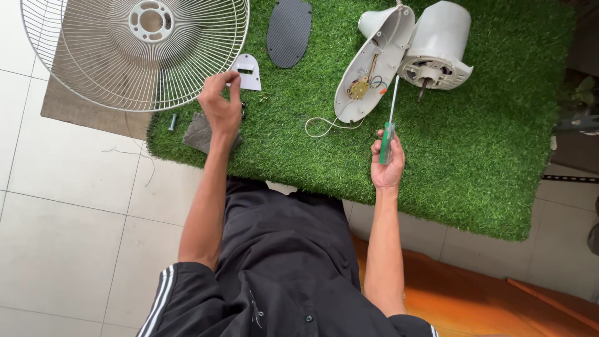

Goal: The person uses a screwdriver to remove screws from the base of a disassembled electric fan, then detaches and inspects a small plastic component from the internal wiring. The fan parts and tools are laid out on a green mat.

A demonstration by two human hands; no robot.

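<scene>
Gripping a screwdriver (388,128) with a translucent green handle, the right hand (387,163) has its fingers wrapped around the handle, with the pale shaft pointing away from the person toward the opened fan housing. The shaft tip lies close to the rim of the white oval fan base shell (373,62), which rests open side up on the green artificial-turf mat (486,150). Inside the shell, a small brass-coloured switch part and coloured wires are visible. A thin white cord (324,126) trails out of the shell's near end and loops on the turf, just beside the right hand.

The left hand (221,106) is raised over the left part of the mat, with thumb and fingertips drawn together; whether they pinch a small part cannot be told. This hand is just beside a small white plastic bracket (248,70) and close to the edge of the white wire fan guard (134,50), which lies flat, partly over the mat and partly over a brown board on the tiled floor. A grey cloth (198,132) lies below the left hand on the turf's edge, with a small cylindrical part (173,121) to its left.

A white fan motor housing (438,47) stands touching the base shell on its right side. A dark oval textured cover plate (289,31) lies between the guard and the shell.
</scene>
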